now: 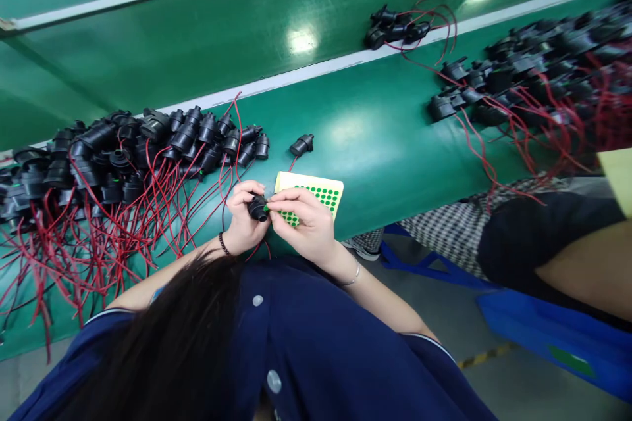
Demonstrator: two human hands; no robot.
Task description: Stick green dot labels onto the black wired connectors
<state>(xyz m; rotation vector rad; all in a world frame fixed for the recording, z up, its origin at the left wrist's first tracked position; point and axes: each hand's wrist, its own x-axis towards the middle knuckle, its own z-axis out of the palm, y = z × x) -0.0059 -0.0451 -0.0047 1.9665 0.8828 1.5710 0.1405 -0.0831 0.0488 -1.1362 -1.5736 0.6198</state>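
My left hand is closed around a small black plastic part with red wires, like a pump or valve. Pinched fingers of my right hand press at its side, on a round green sticker. Under and behind my right hand lies a pale yellow sheet of green dot stickers, partly covered by that hand. Just beyond the sheet a single black wired part rests on the green bench.
A big pile of black wired parts fills the bench's left, red wires hanging toward me. More parts lie at the right, a small group on the far ledge. Another person's arm is at the right, beside a blue frame.
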